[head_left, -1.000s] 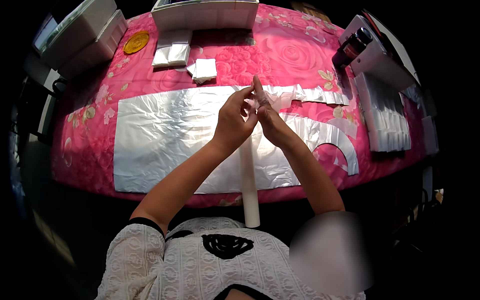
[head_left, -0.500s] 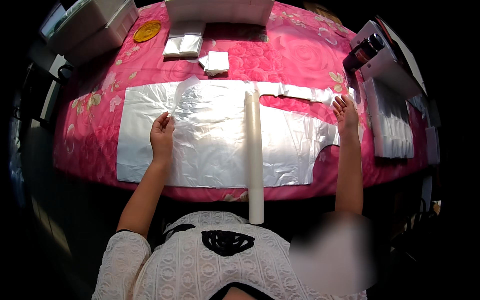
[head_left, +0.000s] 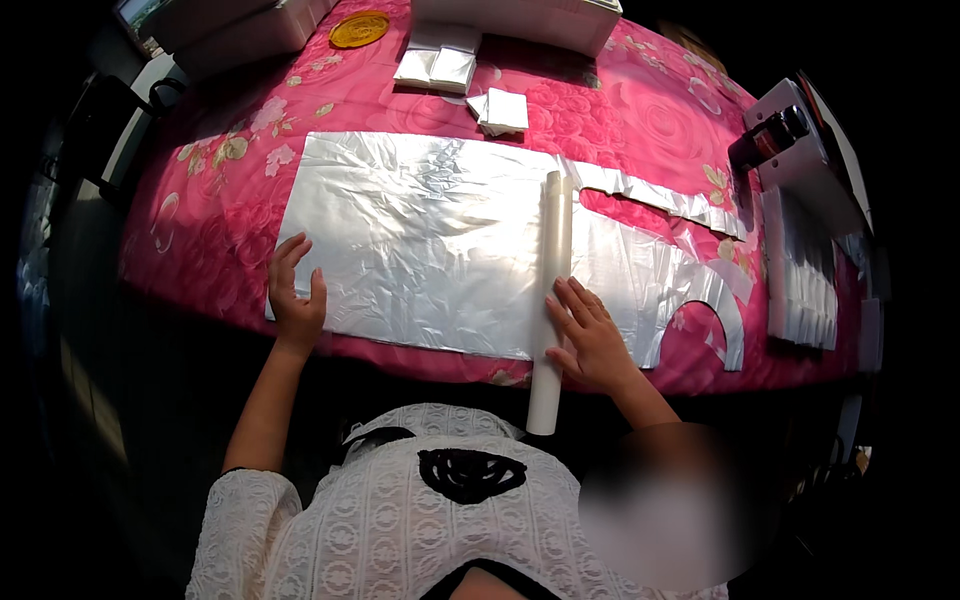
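A shiny whitish plastic sheet [head_left: 400,230] lies flat and wrinkled across the table, with curved cut-outs and strap-like strips at its right end. Across it, running from far to near, rests a long pale tube [head_left: 545,390], its near end jutting past the table edge. My right hand [head_left: 592,340] lies with fingers stretched out against the tube's right side, its fingertips touching the tube. At the sheet's near left corner is my left hand [head_left: 297,305], fingers and thumb apart and nothing between them.
Pink floral cloth [head_left: 230,240] covers the table. Small folded white packets [head_left: 500,110] and a stack of white packets [head_left: 438,60] sit at the back, near a yellow round dish [head_left: 359,30] and a white foam box [head_left: 520,20]. At right stand a dark bottle [head_left: 770,137] and piled clear-wrapped packs [head_left: 800,270].
My right hand has come from the sheet's far right strip to the tube. My left hand has moved left and nearer, off the lifted sheet edge, which now lies flat. The view has shifted.
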